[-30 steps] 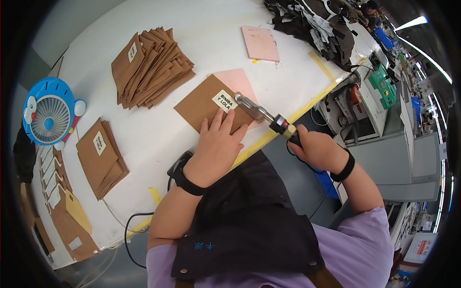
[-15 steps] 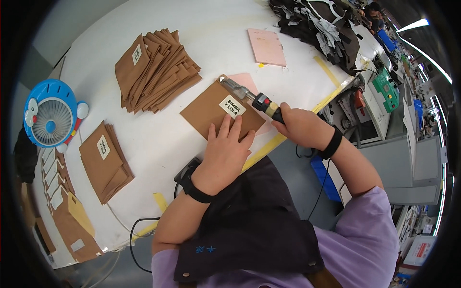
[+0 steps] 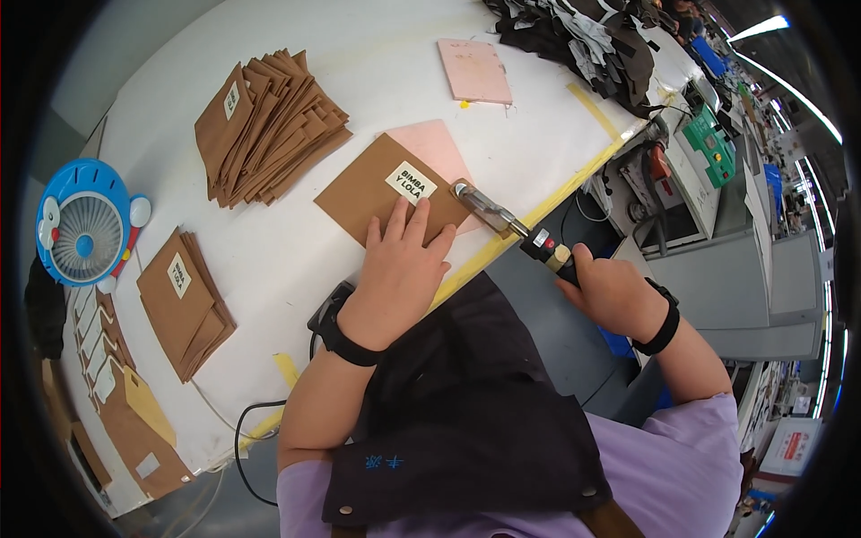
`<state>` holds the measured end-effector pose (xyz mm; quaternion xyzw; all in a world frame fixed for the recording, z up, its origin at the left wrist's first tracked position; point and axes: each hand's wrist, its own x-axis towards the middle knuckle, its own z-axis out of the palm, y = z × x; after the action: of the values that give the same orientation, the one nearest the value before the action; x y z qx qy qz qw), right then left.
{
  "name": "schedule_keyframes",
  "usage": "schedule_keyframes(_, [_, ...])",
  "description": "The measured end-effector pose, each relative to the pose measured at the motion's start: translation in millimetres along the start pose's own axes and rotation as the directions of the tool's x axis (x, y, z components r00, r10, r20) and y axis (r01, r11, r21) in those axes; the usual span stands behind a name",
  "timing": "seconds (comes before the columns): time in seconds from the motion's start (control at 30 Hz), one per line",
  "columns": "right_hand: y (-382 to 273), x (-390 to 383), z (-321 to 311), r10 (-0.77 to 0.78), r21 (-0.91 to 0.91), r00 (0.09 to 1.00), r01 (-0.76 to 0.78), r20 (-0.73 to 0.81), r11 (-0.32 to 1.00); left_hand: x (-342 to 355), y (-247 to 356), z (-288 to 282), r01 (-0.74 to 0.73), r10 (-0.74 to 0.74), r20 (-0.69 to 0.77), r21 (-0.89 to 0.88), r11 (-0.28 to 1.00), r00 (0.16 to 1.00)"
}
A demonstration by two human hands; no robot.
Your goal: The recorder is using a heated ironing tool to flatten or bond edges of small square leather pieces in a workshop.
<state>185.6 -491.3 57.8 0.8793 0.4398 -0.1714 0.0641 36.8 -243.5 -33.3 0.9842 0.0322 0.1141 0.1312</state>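
Note:
My left hand [image 3: 399, 282] lies with fingers spread on a flat brown piece [image 3: 359, 188], fingertips at the lower edge of its white label [image 3: 411, 182]. My right hand [image 3: 610, 291] is closed on the black handle of a hand tool [image 3: 547, 247], whose metal end [image 3: 475, 199] rests at or just over the brown piece's right corner. A pink sheet [image 3: 417, 134] shows under the brown piece, on the white table [image 3: 502, 152] near its yellow-taped edge.
Brown labelled pieces are piled at upper left [image 3: 278, 125] and lower left [image 3: 184, 305]. Around them are a blue fan [image 3: 85, 224], more brown pieces [image 3: 139, 430], a pink pad [image 3: 471, 70], dark scraps [image 3: 583, 54], a green box [image 3: 708, 148] and a distant person [image 3: 686, 22].
Half a second ago the tool's tip was at the piece's top corner; it has since moved down and right with my right hand. My left hand keeps its place on the brown piece.

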Motion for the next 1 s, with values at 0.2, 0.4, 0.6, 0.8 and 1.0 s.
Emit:
schedule_keyframes(0.2, [-14,24,-15,-0.099,-0.071,0.994,0.096,-0.045,0.993,-3,1,-1,0.011,-0.011,0.008,-0.027,1.000,1.000])
schedule_keyframes(0.4, [-31,88,-15,-0.213,-0.086,0.962,0.201,-0.172,0.976,-2,4,0,0.012,-0.011,0.016,-0.052,0.999,1.000])
schedule_keyframes(0.6, [-34,89,-11,-0.208,-0.060,0.961,0.200,-0.182,0.978,-2,2,-3,0.027,-0.029,-0.017,-0.074,0.997,0.999])
schedule_keyframes(0.8, [-9,14,-1,0.024,0.017,0.998,-0.025,0.056,1.000,-1,0,-5,0.041,-0.041,0.000,-0.075,0.996,0.999])
schedule_keyframes(1.0, [0,17,-9,-0.089,0.044,0.996,0.088,0.030,0.995,-1,2,-4,0.037,-0.038,-0.014,-0.057,0.998,0.999])
